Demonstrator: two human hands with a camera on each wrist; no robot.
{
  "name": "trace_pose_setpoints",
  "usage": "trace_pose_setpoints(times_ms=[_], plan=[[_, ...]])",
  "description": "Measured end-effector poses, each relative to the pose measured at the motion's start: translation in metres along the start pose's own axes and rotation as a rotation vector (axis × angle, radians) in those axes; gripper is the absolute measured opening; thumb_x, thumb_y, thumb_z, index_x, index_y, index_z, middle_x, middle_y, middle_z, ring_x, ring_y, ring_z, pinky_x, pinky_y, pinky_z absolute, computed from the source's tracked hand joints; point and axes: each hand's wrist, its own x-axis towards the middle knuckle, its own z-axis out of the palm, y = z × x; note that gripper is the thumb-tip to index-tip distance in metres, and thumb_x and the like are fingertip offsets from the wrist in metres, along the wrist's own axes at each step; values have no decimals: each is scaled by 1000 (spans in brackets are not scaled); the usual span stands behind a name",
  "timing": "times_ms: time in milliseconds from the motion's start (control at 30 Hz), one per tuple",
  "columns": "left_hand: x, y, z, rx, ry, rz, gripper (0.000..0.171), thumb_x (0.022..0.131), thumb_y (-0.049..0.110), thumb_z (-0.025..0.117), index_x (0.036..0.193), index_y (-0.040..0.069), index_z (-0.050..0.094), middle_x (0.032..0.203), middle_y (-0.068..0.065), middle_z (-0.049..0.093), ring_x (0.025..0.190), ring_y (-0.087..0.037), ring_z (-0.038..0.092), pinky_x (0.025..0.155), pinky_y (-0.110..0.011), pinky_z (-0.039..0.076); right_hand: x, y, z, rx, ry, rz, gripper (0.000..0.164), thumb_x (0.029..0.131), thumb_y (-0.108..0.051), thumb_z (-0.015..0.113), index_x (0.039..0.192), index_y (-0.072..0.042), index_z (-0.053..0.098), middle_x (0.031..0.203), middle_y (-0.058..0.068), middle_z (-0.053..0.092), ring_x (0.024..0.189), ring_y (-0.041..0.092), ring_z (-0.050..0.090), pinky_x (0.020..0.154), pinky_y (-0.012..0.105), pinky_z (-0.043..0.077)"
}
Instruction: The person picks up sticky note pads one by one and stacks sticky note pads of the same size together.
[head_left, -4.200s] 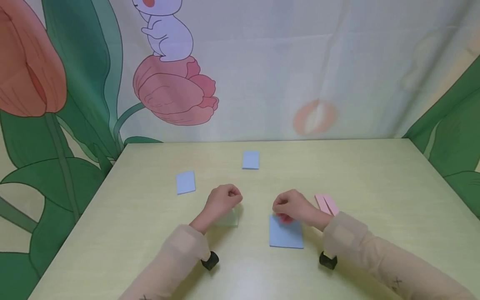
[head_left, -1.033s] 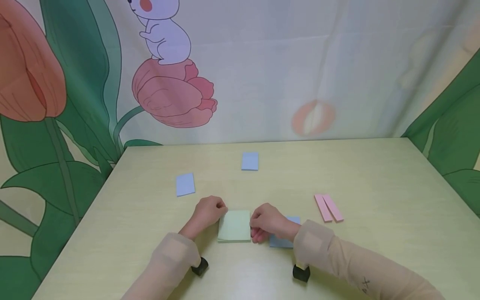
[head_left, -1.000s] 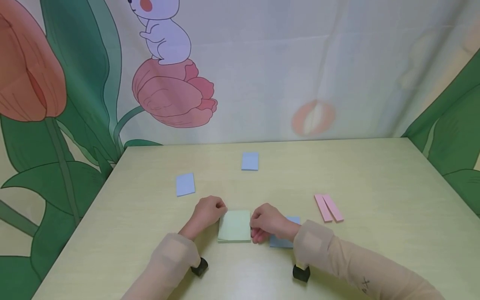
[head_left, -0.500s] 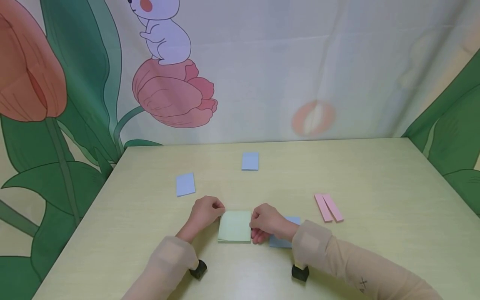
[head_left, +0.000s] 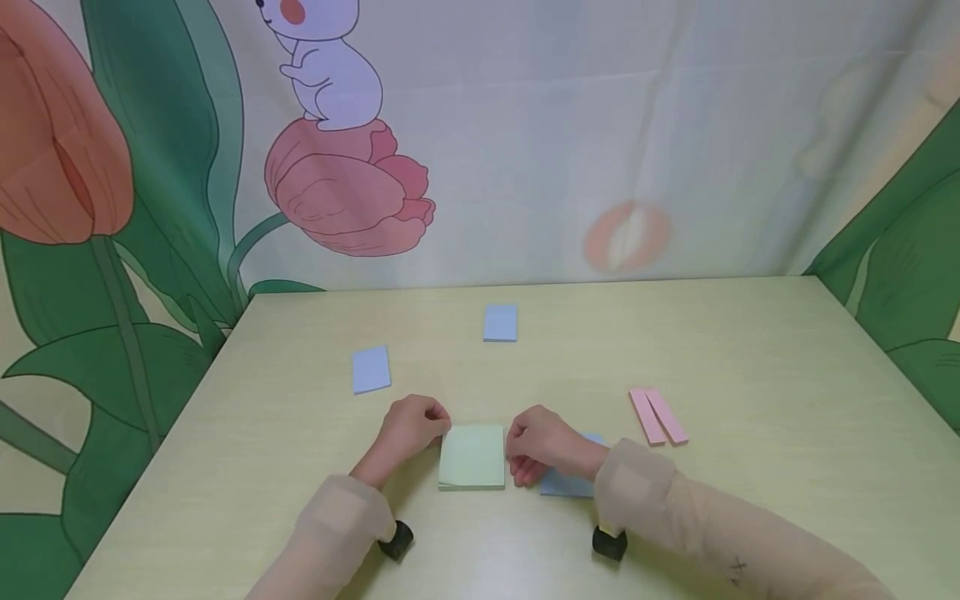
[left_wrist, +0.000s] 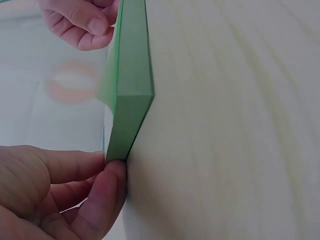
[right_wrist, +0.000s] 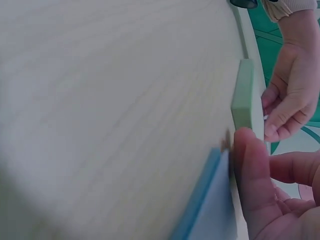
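Observation:
A square light-green sticky note pad [head_left: 471, 458] lies in the middle of the near table, a corner of its top sheet slightly raised. My left hand [head_left: 408, 429] pinches the pad's far left corner; in the left wrist view the thumb and a finger [left_wrist: 107, 192] meet at that corner. My right hand [head_left: 543, 442] is at the pad's right side, a narrow gap showing in the head view, its fingers loosely bent with thumb and forefinger apart. Under the right hand and wrist, a larger blue sticky note pad [head_left: 562, 485] is partly hidden.
Two small blue sticky note pads lie farther back, one at the left [head_left: 371, 369] and one near the far edge [head_left: 500, 322]. To the right are two narrow pink note pads [head_left: 657, 416] side by side. A printed curtain [head_left: 510, 167] hangs behind the table.
Since the earliest frame both hands have come down and nearer me, the right one moving left from the blue pad to the green pad. Lately the right hand has drawn slightly right.

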Motion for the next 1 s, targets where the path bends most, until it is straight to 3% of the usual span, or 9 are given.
trace_pose_setpoints(times_ms=[167, 333, 467, 667, 767, 1000], plan=[[-2, 3, -3, 75, -14, 29, 7, 80, 13, 61, 78, 6, 65, 70, -2, 59, 62, -14, 48, 56, -21, 37, -6, 0, -17, -19, 11, -14, 8, 83, -3, 52, 83, 4, 56, 61, 7, 57, 47, 14, 55, 47, 25, 49], [-10, 11, -6, 192, -28, 74, 23, 81, 19, 61, 99, 3, 62, 89, -5, 62, 75, -16, 52, 69, -29, 44, -13, 2, -35, -70, 62, -22, 10, 83, -6, 53, 84, 3, 58, 65, 7, 58, 51, 14, 56, 49, 27, 50], [-15, 19, -8, 261, -45, 76, 36, 81, 23, 59, 111, 4, 57, 102, -8, 62, 83, -19, 55, 72, -34, 45, -17, 7, -48, -106, 88, -16, 11, 83, -8, 54, 85, 2, 59, 69, 8, 59, 55, 15, 57, 52, 28, 51], [-21, 28, -5, 301, -42, 81, 49, 83, 29, 57, 124, 4, 48, 117, -15, 56, 102, -30, 56, 82, -42, 45, -24, 10, -62, -159, 121, 5, 11, 82, -8, 54, 84, 1, 60, 72, 7, 59, 58, 15, 58, 55, 28, 51], [-24, 32, -1, 332, -51, 78, 55, 83, 33, 56, 128, 4, 43, 122, -18, 49, 98, -32, 55, 80, -43, 45, -28, 10, -67, -194, 124, 1, 11, 82, -8, 54, 85, 1, 60, 72, 6, 58, 59, 15, 56, 55, 28, 51], [-28, 40, 7, 426, -77, 58, 64, 82, 41, 58, 132, 6, 38, 124, -19, 43, 92, -33, 53, 61, -36, 45, -33, 11, -75, -329, 148, -10, 8, 81, -7, 55, 81, -1, 59, 64, 7, 55, 50, 13, 49, 49, 25, 47]])
